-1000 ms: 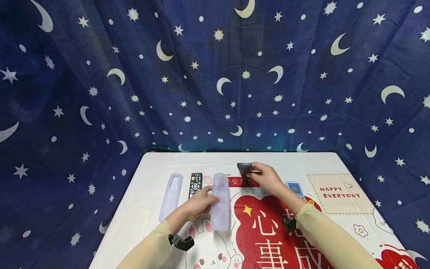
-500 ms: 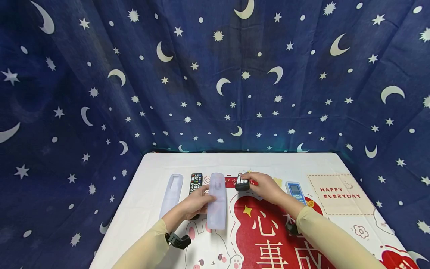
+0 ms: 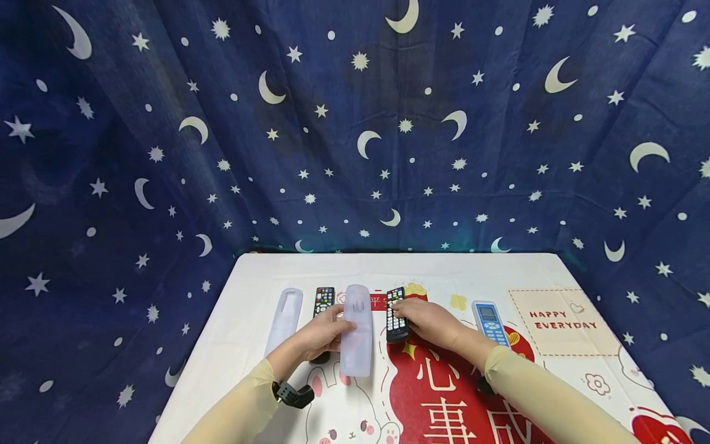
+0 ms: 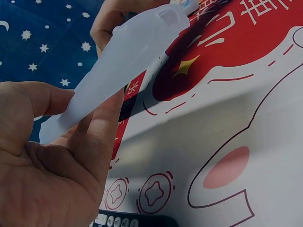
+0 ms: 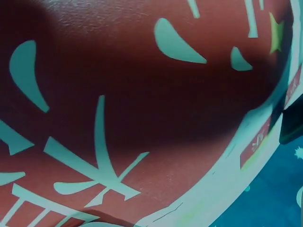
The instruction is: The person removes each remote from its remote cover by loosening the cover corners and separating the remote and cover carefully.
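My left hand point(image 3: 323, 334) pinches a translucent silicone remote cover point(image 3: 357, 351) between thumb and fingers, long side pointing away from me. In the left wrist view this cover point(image 4: 132, 52) slants upward, the thumb on one face and fingers behind it. To its right, my right hand point(image 3: 431, 320) grips a black remote control point(image 3: 397, 332) with pale buttons facing up, low over the printed tablecloth. Its fingers lie over the remote's right side. The right wrist view shows mostly red cloth, with a dark end of the remote point(image 5: 293, 125) at the right edge.
A second black remote point(image 3: 324, 297) lies partly behind my left hand. Another translucent cover point(image 3: 285, 317) rests farther left. A white and blue remote point(image 3: 490, 322) lies beyond my right forearm. A starry curtain point(image 3: 355, 154) hangs behind the table.
My right hand has brought the black remote down and toward me, turning it from upright to flat with its buttons up. The left hand has shifted slightly left with the cover.
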{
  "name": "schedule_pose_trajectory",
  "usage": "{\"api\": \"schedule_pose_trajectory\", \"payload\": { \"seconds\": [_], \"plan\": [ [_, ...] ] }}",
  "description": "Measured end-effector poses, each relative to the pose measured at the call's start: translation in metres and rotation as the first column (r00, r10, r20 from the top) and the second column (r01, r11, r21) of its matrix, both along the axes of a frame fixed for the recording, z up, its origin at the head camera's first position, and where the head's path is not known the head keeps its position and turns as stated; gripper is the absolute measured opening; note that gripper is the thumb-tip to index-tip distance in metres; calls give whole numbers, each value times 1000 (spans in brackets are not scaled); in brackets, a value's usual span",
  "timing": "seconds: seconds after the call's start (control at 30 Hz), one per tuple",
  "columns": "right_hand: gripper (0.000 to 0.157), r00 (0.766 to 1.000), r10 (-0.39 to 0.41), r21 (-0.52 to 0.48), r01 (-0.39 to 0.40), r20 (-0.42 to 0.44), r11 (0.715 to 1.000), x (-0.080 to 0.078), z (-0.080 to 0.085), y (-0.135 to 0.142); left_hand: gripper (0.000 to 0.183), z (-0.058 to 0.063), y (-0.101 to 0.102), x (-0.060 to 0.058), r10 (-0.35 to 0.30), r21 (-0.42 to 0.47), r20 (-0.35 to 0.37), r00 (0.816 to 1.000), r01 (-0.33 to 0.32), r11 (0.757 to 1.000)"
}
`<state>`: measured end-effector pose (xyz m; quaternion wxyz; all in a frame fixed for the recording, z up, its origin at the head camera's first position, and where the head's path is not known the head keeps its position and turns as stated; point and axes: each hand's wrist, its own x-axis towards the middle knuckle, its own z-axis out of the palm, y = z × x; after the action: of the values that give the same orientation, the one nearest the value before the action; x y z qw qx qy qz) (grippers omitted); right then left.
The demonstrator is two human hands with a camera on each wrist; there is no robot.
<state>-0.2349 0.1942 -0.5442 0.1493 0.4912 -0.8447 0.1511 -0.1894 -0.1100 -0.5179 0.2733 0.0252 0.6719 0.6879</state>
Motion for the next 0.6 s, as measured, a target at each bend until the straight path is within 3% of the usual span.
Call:
{"api": "schedule_pose_trajectory", "payload": {
  "seconds": [0.23,0.47,0.6],
  "plan": [
    [33,999,3,137,3,-44,991,3,-5,-4,73,-1,-1,-3,-2,-17,-9,1000,2,1000],
    [43,993,33,342,8,-114,940,7,-9,-7,70,-1,-2,-6,-7,-50,-26,1000,6,999],
    [49,987,59,388,3,-147,921,6,-12,-7,68,-1,1,-9,-8,-71,-30,1000,6,997]
  ]
}}
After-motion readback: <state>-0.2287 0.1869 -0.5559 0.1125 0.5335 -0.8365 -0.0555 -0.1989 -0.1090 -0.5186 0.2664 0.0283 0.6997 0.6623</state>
